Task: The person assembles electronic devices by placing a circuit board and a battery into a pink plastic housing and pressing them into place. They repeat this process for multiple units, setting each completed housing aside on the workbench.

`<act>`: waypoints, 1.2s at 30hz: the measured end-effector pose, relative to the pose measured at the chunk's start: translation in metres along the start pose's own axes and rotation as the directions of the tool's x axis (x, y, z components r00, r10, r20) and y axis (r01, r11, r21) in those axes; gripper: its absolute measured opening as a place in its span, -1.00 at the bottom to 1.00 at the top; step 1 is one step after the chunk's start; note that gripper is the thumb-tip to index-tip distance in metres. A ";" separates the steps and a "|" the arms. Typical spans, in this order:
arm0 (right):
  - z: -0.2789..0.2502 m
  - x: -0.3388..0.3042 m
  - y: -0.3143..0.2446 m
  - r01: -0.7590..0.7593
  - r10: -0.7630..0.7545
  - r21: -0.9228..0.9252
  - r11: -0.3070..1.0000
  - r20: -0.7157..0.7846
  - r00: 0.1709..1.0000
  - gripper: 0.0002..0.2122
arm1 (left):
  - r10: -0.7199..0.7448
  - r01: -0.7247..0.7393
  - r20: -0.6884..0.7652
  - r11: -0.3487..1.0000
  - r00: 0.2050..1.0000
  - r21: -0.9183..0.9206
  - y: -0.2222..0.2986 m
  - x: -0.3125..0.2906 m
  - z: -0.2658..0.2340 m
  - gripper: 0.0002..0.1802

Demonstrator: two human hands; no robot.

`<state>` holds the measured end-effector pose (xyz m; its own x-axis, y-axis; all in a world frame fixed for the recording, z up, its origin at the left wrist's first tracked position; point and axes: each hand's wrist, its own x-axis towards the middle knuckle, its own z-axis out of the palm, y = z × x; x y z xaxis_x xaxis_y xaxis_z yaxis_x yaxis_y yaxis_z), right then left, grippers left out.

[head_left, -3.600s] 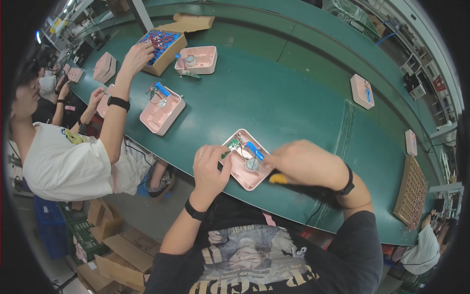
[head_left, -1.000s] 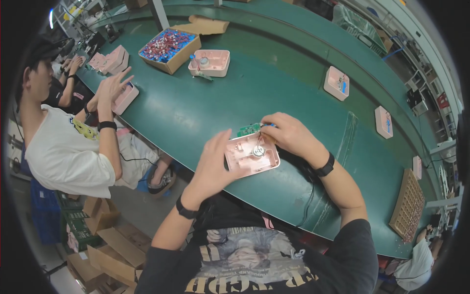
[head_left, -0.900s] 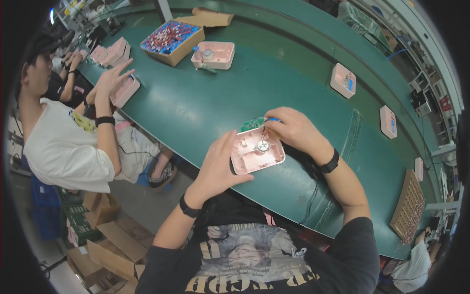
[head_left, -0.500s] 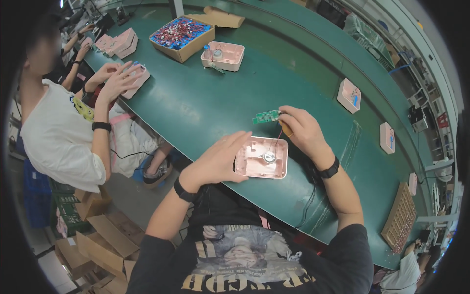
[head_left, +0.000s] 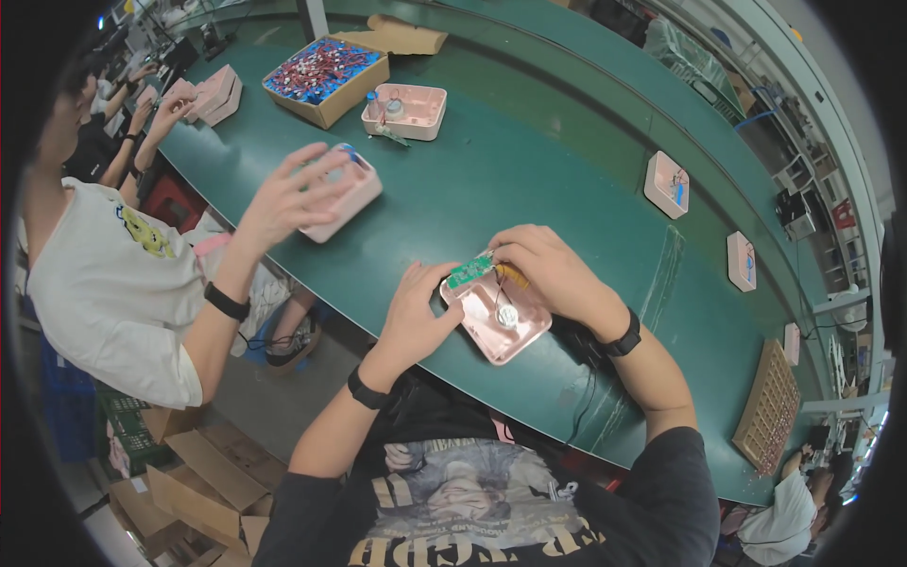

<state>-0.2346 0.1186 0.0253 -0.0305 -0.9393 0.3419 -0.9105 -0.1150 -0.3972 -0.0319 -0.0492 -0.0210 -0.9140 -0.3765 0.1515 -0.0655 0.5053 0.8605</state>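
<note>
A pink plastic case half sits turned at an angle on the green table in front of me. My left hand grips its left side, the thumb at the inner wall. My right hand pinches the right end of a green circuit board, which lies over the far left edge of the case, close to my left fingertips. Below the right fingers shows a yellow-orange piece. Inside the case is a round silver part with thin wires running up toward the board.
At left, a co-worker's hand is over another pink case. Farther back are a carton of blue parts with red wires and a filled pink case. Pink cases stand along the far right; a compartment tray lies nearer.
My right hand has brought the circuit board down and left onto the case's far edge. The case has turned, and my left hand has shifted with it. The co-worker's case has moved right.
</note>
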 end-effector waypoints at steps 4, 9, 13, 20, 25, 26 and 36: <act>-0.006 0.001 -0.004 0.003 -0.001 -0.016 1.000 0.073 0.997 -0.76 | 0.083 -0.082 -0.028 0.996 0.996 0.022 -0.006 -0.001 0.006 -0.52; 0.001 0.000 -0.009 -0.027 0.034 -0.082 0.996 0.081 0.996 -0.78 | 0.114 -0.112 -0.086 0.993 0.990 0.028 -0.006 -0.002 0.006 -0.55; 0.004 0.000 -0.012 -0.033 0.041 -0.120 0.992 0.068 0.997 -0.82 | 0.091 -0.093 -0.101 0.996 0.991 -0.014 0.000 -0.003 0.006 -0.58; 0.011 0.001 -0.013 -0.066 0.070 -0.135 0.989 0.027 0.997 -0.84 | 0.282 -0.267 -0.167 0.958 0.945 0.109 -0.006 -0.002 0.012 -0.73; 0.011 0.001 -0.014 -0.109 0.116 -0.122 0.987 0.056 0.992 -0.83 | 0.300 -0.260 -0.182 0.942 0.936 0.213 0.000 -0.004 0.015 -0.83; 0.011 0.000 -0.014 -0.117 0.125 -0.121 0.986 0.067 0.990 -0.82 | 0.296 -0.253 -0.187 0.941 0.937 0.226 0.001 -0.004 0.015 -0.84; -0.011 0.005 -0.002 -0.146 0.146 0.008 0.989 0.026 0.989 -0.84 | 0.248 -0.197 -0.154 0.938 0.957 0.286 0.000 0.001 0.009 -0.90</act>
<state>-0.2372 0.1179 0.0377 -0.1522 -0.9540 0.2582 -0.8927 0.0206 -0.4501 -0.0364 -0.0421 -0.0251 -0.8290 -0.3541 0.4329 0.0042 0.7701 0.6380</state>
